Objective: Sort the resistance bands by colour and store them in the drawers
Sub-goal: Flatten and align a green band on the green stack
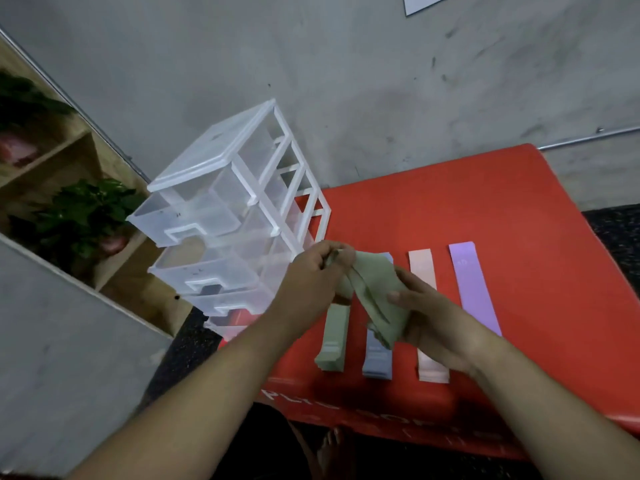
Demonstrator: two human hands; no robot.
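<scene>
Green band point(370, 282) held in both hands at mid-frame; storing looks barely begun.
The left hand point(318, 268) pinches its upper end, the right hand point(426, 306) grips its lower folds. A green pile point(334, 341), blue band point(377, 362), pink band point(431, 351) and purple band point(474, 289) lie sorted on the red table point(485, 209), lower right; the drawer unit point(221, 188), centre-left, seems empty, though clear plastic leaves that unsure.

Sage green bands point(370, 282), a grey-blue band point(377, 362), a pale pink band point(433, 365), a lilac band point(474, 289); red table point(485, 202); clear, white-framed drawers point(207, 209).
</scene>
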